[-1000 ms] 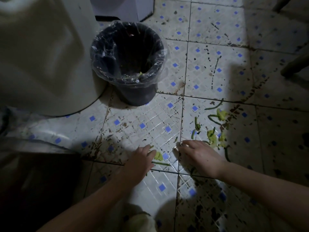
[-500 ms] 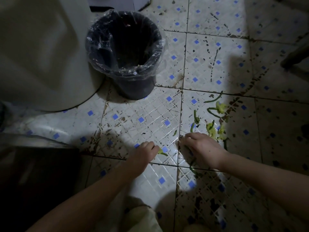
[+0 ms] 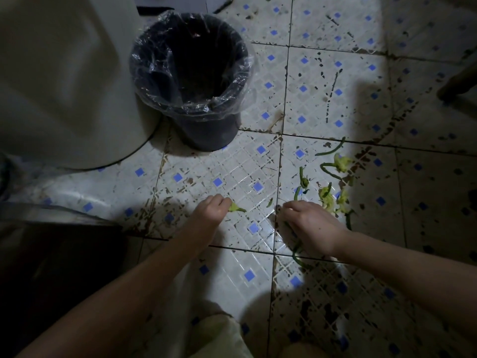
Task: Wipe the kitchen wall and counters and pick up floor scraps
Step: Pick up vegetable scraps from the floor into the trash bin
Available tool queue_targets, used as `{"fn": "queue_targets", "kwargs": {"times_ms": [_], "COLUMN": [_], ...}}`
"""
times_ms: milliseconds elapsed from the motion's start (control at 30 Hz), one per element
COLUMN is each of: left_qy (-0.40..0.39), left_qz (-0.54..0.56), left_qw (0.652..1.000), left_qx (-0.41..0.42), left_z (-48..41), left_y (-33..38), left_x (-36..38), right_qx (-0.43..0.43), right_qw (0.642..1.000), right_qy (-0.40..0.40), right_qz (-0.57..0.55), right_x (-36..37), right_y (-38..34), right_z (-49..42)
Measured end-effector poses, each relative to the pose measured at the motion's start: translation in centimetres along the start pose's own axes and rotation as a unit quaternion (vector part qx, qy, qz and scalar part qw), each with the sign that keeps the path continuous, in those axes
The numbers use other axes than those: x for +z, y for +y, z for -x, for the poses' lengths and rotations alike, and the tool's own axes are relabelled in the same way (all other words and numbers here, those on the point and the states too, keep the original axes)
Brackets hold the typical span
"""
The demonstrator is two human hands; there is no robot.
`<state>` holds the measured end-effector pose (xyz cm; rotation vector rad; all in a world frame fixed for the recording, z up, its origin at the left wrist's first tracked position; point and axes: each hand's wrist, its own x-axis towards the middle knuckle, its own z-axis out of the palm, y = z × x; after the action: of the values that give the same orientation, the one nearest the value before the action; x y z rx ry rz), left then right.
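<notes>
Pale trouser knee [image 3: 222,337] at bottom edge. Left hand [image 3: 211,211] low over tiled floor [image 3: 232,174], fingertips pinching yellow-green scrap [image 3: 236,208]. Right hand [image 3: 311,226] knuckles up, fingers curled onto tile, green stem [image 3: 296,254] trailing out beneath palm toward near side; grip on it, cannot tell. More scraps [image 3: 326,200] strewn just beyond right hand on stained tile. Open tile between left hand and black bin [image 3: 211,136], clear liner over rim. Bin just beside pale rounded body [image 3: 64,86] at left. Dark leg [image 3: 456,83] at far right edge.
</notes>
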<state>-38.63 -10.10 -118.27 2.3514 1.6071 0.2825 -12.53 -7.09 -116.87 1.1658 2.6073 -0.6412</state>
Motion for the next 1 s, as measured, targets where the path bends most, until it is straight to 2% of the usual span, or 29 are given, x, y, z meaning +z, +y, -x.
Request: {"fn": "queue_targets", "kwargs": {"times_ms": [133,433,700,1000], "left_qy": [-0.005,-0.033,-0.093,-0.072], "left_qz": [-0.031,-0.096,-0.027,0.053], "left_qw": [0.999,0.995,0.994,0.993], "left_qx": [-0.014,0.014,-0.051,-0.082], "left_z": [-0.3,-1.6,-2.2,-3.0], "left_y": [-0.3,-0.7,-0.5,-0.2], "left_x": [0.2,0.6,0.9,0.9], "right_qx": [-0.003,0.002,-0.015,-0.006], "right_qw": [1.000,1.000,1.000,1.000], "right_qy": [0.001,-0.006,-0.011,-0.003], "right_qz": [-0.007,-0.015,-0.020,0.022], "right_x": [0.2,0.6,0.7,0.9], "right_y": [-0.2,-0.2,0.0,0.1], "right_z": [-0.4,-2.4,-4.6,-6.8]}}
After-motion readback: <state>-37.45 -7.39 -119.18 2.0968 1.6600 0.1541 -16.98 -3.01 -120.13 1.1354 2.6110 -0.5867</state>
